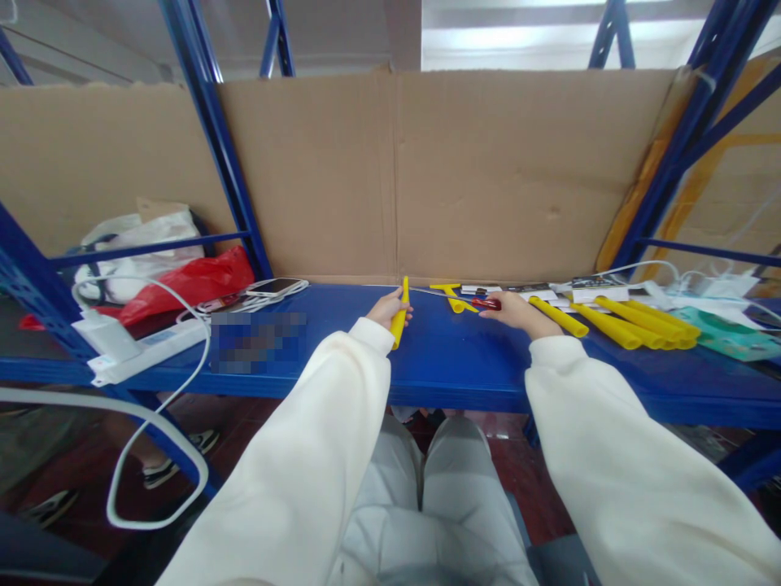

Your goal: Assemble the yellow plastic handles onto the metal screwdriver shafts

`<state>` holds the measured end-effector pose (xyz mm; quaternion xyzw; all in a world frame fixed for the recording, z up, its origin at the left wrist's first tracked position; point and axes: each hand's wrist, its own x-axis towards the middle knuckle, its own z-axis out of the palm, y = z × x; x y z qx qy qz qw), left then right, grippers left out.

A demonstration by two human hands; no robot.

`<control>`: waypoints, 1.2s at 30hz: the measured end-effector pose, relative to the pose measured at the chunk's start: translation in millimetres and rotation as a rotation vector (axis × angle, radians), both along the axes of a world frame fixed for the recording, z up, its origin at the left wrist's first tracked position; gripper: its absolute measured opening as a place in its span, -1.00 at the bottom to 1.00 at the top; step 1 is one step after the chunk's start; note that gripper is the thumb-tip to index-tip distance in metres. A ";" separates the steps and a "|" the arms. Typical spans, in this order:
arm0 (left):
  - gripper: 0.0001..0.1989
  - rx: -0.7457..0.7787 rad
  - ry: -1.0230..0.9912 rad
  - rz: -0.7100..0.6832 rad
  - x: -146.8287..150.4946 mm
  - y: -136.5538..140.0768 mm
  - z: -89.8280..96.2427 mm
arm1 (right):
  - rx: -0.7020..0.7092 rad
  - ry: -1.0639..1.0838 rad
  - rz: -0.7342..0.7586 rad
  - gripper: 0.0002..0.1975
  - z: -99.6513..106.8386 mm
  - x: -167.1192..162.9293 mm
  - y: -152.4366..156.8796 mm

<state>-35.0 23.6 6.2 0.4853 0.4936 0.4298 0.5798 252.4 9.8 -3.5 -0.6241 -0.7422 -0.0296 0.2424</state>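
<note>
My left hand (pixel 386 309) is wrapped round a yellow tapered tube (pixel 400 319), held nearly upright over the blue shelf. In my right hand (pixel 516 312) is a screwdriver (pixel 488 304) with a dark red handle. Its thin metal shaft points left, toward the yellow tube; whether the tip touches the tube is too small to tell. Between my hands, near the cardboard, lies a yellow T-shaped piece (pixel 452 296). Just right of my right hand rests another yellow tube (pixel 559 317).
Several yellow tubes (pixel 634 324) lie at the right beside a green packet (pixel 729 334). At the left are a white power strip (pixel 146 350) with looping cables, a phone (pixel 276 287) and a red bag (pixel 195 285). A cardboard sheet (pixel 488 179) closes off the back.
</note>
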 end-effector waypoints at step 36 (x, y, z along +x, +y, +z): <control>-0.23 -0.009 -0.001 0.007 0.0 -1.8 1.6 | 0.055 0.012 0.021 -0.83 -7.0 1.8 5.3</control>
